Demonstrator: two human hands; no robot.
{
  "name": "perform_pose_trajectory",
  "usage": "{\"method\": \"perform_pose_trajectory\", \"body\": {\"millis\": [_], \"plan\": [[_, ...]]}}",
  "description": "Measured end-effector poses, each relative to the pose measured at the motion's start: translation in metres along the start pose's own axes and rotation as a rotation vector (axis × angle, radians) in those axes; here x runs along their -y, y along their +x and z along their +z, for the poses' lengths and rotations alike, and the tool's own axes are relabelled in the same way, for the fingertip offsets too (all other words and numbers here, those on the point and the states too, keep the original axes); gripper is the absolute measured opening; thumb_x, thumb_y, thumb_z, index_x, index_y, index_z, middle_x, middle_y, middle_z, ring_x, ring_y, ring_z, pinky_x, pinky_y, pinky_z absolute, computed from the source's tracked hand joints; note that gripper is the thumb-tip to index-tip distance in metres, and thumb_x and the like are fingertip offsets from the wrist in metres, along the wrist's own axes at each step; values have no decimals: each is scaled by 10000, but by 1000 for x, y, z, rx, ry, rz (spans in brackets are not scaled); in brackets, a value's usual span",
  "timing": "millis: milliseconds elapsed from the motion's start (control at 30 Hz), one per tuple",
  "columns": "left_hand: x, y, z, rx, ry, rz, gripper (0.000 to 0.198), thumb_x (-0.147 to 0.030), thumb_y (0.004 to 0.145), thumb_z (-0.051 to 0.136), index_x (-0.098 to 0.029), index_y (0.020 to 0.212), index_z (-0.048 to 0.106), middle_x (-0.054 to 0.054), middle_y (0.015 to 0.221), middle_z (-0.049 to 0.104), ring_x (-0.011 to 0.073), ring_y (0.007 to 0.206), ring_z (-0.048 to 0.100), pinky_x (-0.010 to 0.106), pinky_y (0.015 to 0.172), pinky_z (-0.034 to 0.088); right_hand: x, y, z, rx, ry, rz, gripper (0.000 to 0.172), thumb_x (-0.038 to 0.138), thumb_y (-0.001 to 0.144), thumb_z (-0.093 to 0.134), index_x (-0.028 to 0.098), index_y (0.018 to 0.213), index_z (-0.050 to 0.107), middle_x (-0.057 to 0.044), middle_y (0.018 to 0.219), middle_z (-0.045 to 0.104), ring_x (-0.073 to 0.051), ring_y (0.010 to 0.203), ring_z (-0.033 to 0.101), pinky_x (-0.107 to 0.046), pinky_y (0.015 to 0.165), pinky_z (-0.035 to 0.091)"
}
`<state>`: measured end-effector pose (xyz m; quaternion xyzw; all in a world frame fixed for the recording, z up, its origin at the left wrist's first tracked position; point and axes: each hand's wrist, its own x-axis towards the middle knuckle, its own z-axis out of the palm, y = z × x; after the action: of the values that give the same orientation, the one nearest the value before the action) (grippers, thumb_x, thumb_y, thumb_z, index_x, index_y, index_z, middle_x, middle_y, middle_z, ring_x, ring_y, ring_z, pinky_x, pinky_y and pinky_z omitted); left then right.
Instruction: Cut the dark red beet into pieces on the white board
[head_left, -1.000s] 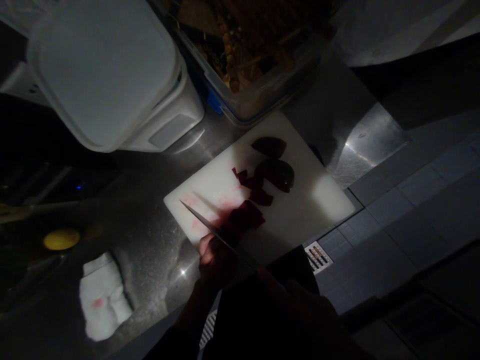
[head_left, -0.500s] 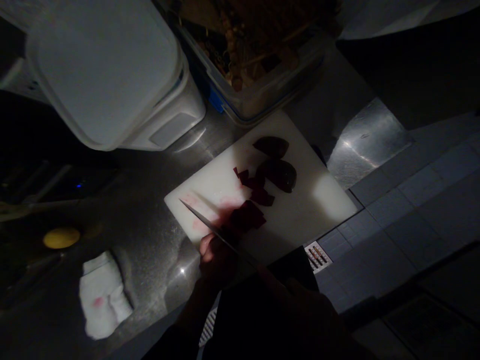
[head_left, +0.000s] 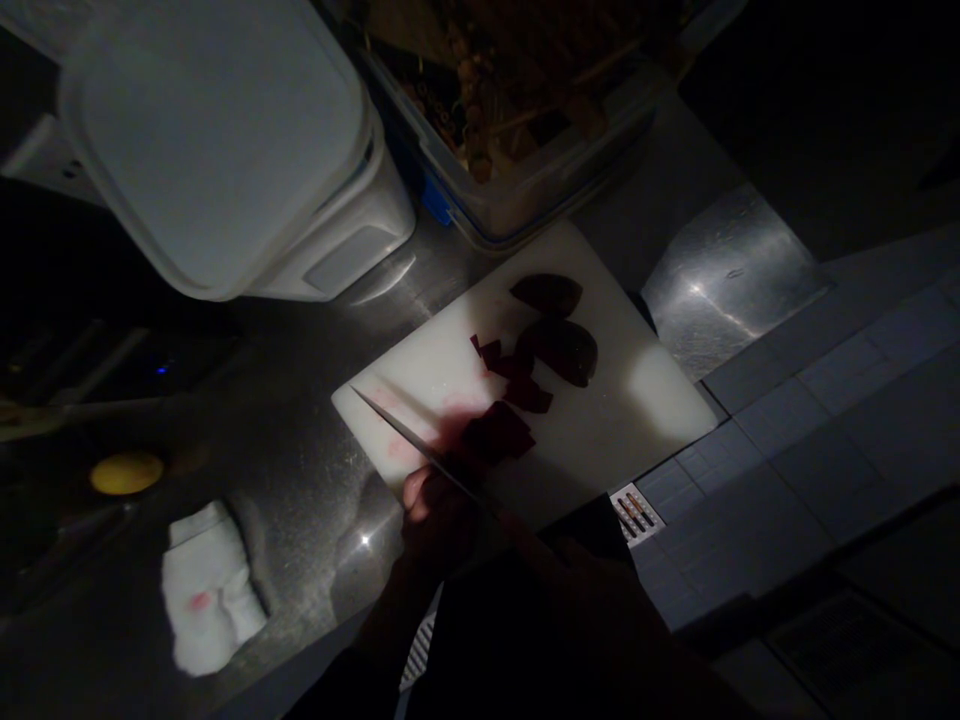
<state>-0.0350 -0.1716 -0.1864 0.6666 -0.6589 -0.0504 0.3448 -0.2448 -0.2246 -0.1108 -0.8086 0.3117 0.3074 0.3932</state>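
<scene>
Head view, looking down on your work at a steel counter:

1. Your right hand is closing around the handle of a kitchen knife, though it sits deep in shadow and the grip is hard to make out. The blade is angling up and left across the board, passing just over your other hand.
2. Your left hand is curled at the near edge of a white cutting board, with its fingers bunched. You can't tell from this view whether it is holding anything.
3. A dark beetroot chunk is lying just beyond your left hand, almost touching it and right beside the blade.
4. Smaller beetroot scraps are scattered farther up the board, well past both hands, and two larger beetroot wedges are resting beyond them. Pink juice is staining the board near the knife.
5. Off to your left, a white cloth with a pink mark is lying on the steel counter, and a yellow object is sitting beyond it — too dim to name.
6. Past the board, a white lidded container is standing beside a clear plastic box with a blue clip — both close to the board's far edge.
</scene>
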Motion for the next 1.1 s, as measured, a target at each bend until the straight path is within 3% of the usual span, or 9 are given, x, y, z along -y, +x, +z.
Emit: {"method": "perform_pose_trajectory", "body": {"millis": [133, 267, 467, 667, 833, 1100], "plan": [[0, -1, 1, -26, -25, 3, 117, -126, 807, 576, -201, 808, 665, 41, 857, 709, 199, 886, 655, 349, 823, 499, 3, 17, 6, -17, -27, 8, 726, 116, 891, 444, 295, 1531, 151, -23, 898, 610, -111, 602, 536, -235, 540, 418], [1, -7, 3, -14, -52, -34, 133, -125, 813, 574, -201, 853, 676, 47, 893, 708, 207, 906, 655, 358, 816, 500, 3, 23, 12, -51, -40, 1, 851, 45, 825, 394, 335, 1541, 37, -25, 877, 619, -93, 565, 501, -202, 511, 324], [1, -6, 2, -17, -16, -14, 111, -131, 820, 568, -202, 829, 652, 35, 891, 694, 204, 952, 639, 347, 833, 519, -1, 13, 12, -88, -56, -10, 835, 44, 827, 382, 344, 1539, 65, 5, 830, 595, -78, 514, 435, -193, 468, 271], [-1, -5, 2, -43, -24, -40, 88, -148, 827, 579, -203, 795, 640, 43, 889, 680, 208, 964, 615, 335, 815, 531, 3, 20, 11, -196, -78, -27, 756, 101, 882, 405, 387, 1525, 129, 2, 799, 593, -79, 500, 454, -191, 453, 263], [-1, -3, 2, -49, -63, -17, 95, -111, 806, 588, -196, 809, 632, 40, 911, 677, 208, 994, 613, 344, 837, 525, 0, 16, 15, -165, -78, -2, 820, 70, 829, 416, 368, 1531, 115, 10, 784, 586, -83, 485, 434, -194, 448, 251], [0, -4, 2, -63, -85, -27, 65, -146, 823, 603, -197, 803, 638, 42, 908, 663, 213, 999, 590, 342, 809, 526, 1, 19, 16, -144, -65, 12, 786, 93, 844, 440, 383, 1520, 164, 0, 836, 605, -81, 522, 464, -190, 469, 286]]}}
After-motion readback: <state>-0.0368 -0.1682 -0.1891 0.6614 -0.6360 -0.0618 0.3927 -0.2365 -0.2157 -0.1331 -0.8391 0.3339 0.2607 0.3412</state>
